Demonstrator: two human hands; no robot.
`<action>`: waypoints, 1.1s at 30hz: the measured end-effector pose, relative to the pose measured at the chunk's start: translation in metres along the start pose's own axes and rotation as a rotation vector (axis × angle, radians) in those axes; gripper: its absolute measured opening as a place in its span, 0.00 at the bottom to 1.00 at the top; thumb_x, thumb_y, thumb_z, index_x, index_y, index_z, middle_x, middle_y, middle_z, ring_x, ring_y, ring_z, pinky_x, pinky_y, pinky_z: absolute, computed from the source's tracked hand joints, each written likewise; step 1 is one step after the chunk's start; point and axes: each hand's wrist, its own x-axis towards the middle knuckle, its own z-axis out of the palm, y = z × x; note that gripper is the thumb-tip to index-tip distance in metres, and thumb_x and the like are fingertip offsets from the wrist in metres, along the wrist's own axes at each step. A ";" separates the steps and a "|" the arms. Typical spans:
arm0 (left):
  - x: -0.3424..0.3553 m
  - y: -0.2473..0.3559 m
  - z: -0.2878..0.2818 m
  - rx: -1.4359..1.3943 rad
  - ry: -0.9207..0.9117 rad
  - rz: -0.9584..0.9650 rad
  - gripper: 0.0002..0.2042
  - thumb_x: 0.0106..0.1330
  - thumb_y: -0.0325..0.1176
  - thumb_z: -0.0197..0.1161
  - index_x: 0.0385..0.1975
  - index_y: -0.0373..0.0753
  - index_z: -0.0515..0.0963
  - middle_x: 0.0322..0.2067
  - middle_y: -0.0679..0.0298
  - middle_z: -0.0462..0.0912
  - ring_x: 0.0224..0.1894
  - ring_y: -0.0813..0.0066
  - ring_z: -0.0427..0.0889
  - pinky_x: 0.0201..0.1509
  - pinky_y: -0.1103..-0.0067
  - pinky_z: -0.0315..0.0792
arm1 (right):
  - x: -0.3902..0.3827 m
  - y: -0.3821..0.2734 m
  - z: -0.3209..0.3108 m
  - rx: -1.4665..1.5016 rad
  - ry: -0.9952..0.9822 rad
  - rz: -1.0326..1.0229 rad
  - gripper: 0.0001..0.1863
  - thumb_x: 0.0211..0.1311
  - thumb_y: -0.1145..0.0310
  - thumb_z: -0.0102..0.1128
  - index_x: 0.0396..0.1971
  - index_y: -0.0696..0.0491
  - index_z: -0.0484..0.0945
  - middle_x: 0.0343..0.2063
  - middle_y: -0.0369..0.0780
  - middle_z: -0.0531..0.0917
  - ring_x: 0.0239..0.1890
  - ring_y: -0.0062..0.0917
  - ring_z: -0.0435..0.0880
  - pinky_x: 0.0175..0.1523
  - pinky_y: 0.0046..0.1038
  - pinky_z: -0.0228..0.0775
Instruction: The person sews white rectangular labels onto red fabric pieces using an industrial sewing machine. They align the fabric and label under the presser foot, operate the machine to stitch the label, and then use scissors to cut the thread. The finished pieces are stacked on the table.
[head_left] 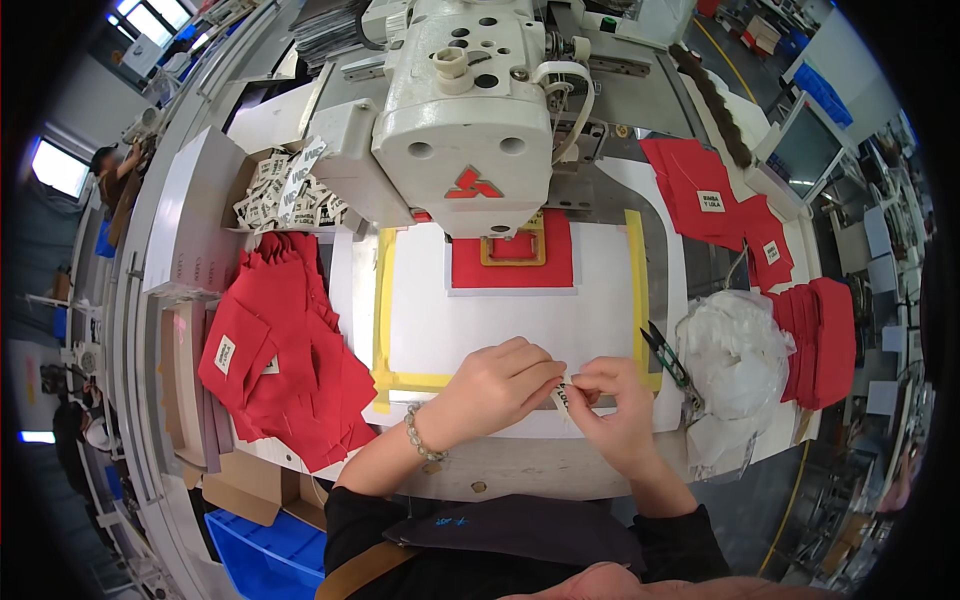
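Observation:
My left hand (503, 388) and my right hand (612, 410) both pinch a small white printed label (560, 398) above the white board (463, 335) edged with yellow tape. Beyond them, red fabric (512, 275) lies inside a yellow frame (484, 258) under the head of a white sewing machine (455, 140). Black-handled thread snips (665, 360) lie just right of my right hand, beside crumpled translucent plastic (730, 365).
Red pieces are piled left (280, 340), at back right (690, 190) and right (820, 340). A box of labels (270, 190), a monitor (805, 150) and a blue bin (260, 550) surround me. Another person (118, 180) works at far left.

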 end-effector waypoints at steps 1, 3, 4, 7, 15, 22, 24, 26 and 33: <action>0.000 0.001 0.001 0.023 0.002 0.013 0.10 0.50 0.23 0.71 0.33 0.37 0.82 0.29 0.65 0.81 0.29 0.69 0.80 0.29 0.77 0.76 | 0.000 -0.001 0.001 0.002 0.007 0.002 0.13 0.54 0.82 0.66 0.38 0.57 0.74 0.29 0.38 0.83 0.26 0.20 0.84 0.32 0.19 0.76; -0.001 0.001 0.003 0.056 -0.016 0.040 0.10 0.48 0.22 0.70 0.32 0.37 0.81 0.28 0.65 0.80 0.28 0.69 0.79 0.28 0.77 0.75 | 0.000 -0.002 0.003 0.010 0.020 0.003 0.13 0.53 0.83 0.65 0.37 0.57 0.74 0.29 0.39 0.83 0.26 0.21 0.84 0.32 0.20 0.76; -0.001 0.001 0.004 0.072 -0.024 0.053 0.10 0.48 0.22 0.70 0.31 0.37 0.80 0.28 0.65 0.80 0.28 0.69 0.79 0.28 0.77 0.75 | 0.000 -0.002 0.003 0.005 0.011 0.005 0.13 0.53 0.83 0.65 0.37 0.57 0.74 0.29 0.39 0.83 0.26 0.21 0.84 0.31 0.20 0.76; 0.001 -0.001 0.005 0.063 -0.023 0.044 0.10 0.46 0.20 0.69 0.28 0.37 0.79 0.27 0.65 0.79 0.27 0.69 0.78 0.27 0.77 0.74 | 0.000 -0.003 0.004 -0.005 -0.008 0.007 0.12 0.54 0.83 0.65 0.36 0.57 0.73 0.29 0.38 0.83 0.26 0.22 0.84 0.31 0.20 0.76; 0.002 -0.019 -0.017 -0.005 0.024 -0.138 0.06 0.45 0.19 0.64 0.23 0.37 0.76 0.23 0.64 0.76 0.26 0.67 0.77 0.29 0.75 0.74 | -0.002 -0.001 -0.002 0.109 0.005 0.187 0.11 0.52 0.84 0.67 0.33 0.57 0.77 0.33 0.37 0.79 0.27 0.16 0.78 0.32 0.17 0.70; -0.016 -0.033 -0.046 -0.012 -0.158 -0.298 0.03 0.48 0.23 0.63 0.21 0.38 0.76 0.21 0.62 0.76 0.25 0.66 0.77 0.30 0.75 0.74 | 0.007 0.021 -0.010 0.171 0.023 0.229 0.07 0.56 0.81 0.65 0.34 0.59 0.76 0.34 0.35 0.79 0.27 0.15 0.79 0.32 0.18 0.71; -0.025 -0.037 -0.055 -0.180 -0.405 -0.280 0.05 0.51 0.26 0.66 0.21 0.37 0.76 0.21 0.63 0.76 0.24 0.67 0.77 0.30 0.75 0.73 | 0.011 0.032 -0.012 0.199 0.025 0.300 0.07 0.57 0.81 0.64 0.34 0.60 0.76 0.35 0.35 0.79 0.28 0.15 0.80 0.33 0.17 0.72; -0.029 -0.034 -0.057 -0.287 -0.597 -0.273 0.07 0.52 0.29 0.70 0.21 0.37 0.76 0.21 0.63 0.77 0.23 0.68 0.78 0.29 0.77 0.73 | 0.012 0.035 -0.014 0.253 0.007 0.312 0.07 0.57 0.81 0.64 0.34 0.60 0.75 0.34 0.34 0.79 0.29 0.14 0.81 0.33 0.17 0.72; -0.018 -0.008 -0.015 -0.270 -0.184 -0.387 0.10 0.54 0.33 0.74 0.28 0.37 0.79 0.24 0.64 0.78 0.24 0.72 0.79 0.27 0.80 0.73 | 0.009 0.031 -0.004 0.496 -0.020 0.455 0.13 0.57 0.83 0.64 0.42 0.61 0.74 0.35 0.37 0.79 0.34 0.15 0.82 0.37 0.16 0.73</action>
